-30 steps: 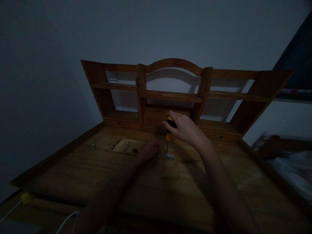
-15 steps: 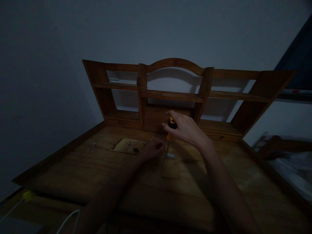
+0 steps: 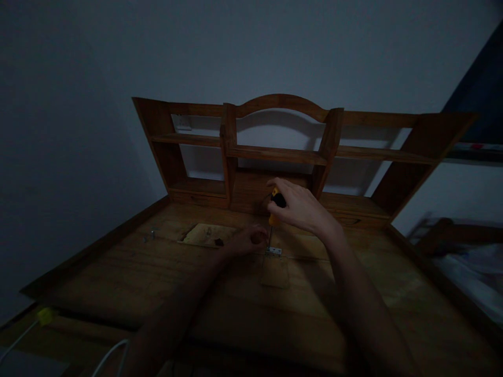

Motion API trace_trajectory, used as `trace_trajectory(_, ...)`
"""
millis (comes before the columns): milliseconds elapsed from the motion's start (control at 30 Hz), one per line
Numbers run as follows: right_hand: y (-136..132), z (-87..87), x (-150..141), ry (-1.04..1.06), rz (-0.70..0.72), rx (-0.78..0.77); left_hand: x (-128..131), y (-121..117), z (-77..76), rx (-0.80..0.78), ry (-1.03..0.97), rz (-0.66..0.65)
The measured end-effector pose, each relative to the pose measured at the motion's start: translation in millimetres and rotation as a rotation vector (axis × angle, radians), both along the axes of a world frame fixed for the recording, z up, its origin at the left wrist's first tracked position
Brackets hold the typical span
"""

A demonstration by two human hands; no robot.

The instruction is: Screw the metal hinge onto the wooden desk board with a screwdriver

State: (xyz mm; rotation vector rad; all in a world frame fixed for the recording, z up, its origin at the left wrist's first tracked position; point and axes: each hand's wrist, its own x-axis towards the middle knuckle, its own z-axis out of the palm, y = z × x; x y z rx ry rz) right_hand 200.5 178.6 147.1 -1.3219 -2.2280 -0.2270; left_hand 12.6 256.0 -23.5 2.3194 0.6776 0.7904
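Observation:
My right hand (image 3: 296, 207) is wrapped around the yellow and black handle of a screwdriver (image 3: 274, 221), held upright with its shaft pointing down. The tip meets the left end of a small metal hinge (image 3: 276, 251) lying along a seam in the wooden desktop (image 3: 165, 277). Close to the shaft, my left hand (image 3: 247, 239) is low over the wood with fingers curled and thumb and forefinger together. Whether those fingertips touch the shaft or pinch something small is too dark to tell. Just below the hinge is a square wooden patch (image 3: 275, 272).
A wooden shelf unit (image 3: 281, 154) stands along the desk's back against the wall. Left of my hands are a pale, rough-edged recess (image 3: 204, 233) and small metal pieces (image 3: 153, 233). A yellow plug-like piece (image 3: 45, 315) with a white cable is at the front left.
My left hand has moved right, toward the screwdriver shaft, and its fingers have come together. The right hand's fingers have shifted around the handle, while the tip stays at the hinge.

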Motion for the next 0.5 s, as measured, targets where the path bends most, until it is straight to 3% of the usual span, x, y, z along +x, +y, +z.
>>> trace_trajectory(133, 0, 2.2, 3, 0.015, 0.079, 0.004, 0, 0, -6.7, 0.103, 0.123, 0.023)
trace_trajectory(300, 3, -2.2, 0, 0.026, 0.075, 0.034, 2, 2, -10.3, 0.253, 0.116, 0.014)
trace_trajectory(500, 5, -1.3, 4, 0.008, 0.084, 0.007, 4, 2, -11.9, 0.256, 0.111, -0.003)
